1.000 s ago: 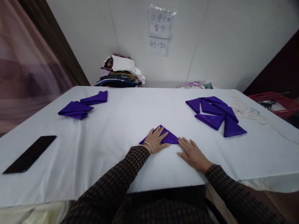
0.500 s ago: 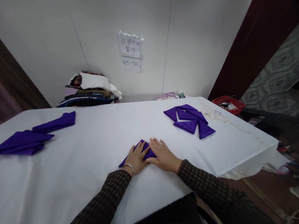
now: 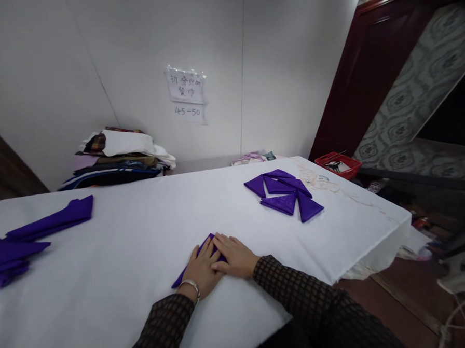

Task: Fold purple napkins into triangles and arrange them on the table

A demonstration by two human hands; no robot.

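Observation:
A small folded purple napkin (image 3: 181, 278) lies on the white tablecloth (image 3: 135, 241) near the front edge, mostly hidden under my hands. My left hand (image 3: 201, 270) presses flat on it, fingers spread. My right hand (image 3: 234, 256) lies flat over its right part, its fingers overlapping the left hand's. Only the napkin's left tip and a bit of its top corner show. A silver bracelet (image 3: 191, 284) circles my left wrist.
Several folded purple triangles (image 3: 284, 192) lie in a fan at the right of the table. Loosely folded purple napkins (image 3: 30, 236) lie at the left. A stack of folded cloths (image 3: 118, 155) stands against the wall. A red basket (image 3: 337, 164) sits beyond the right edge.
My right hand has slid left from beside the napkin onto it, folding it smaller under both hands. The view has swung right, so the phone at the left has left the frame.

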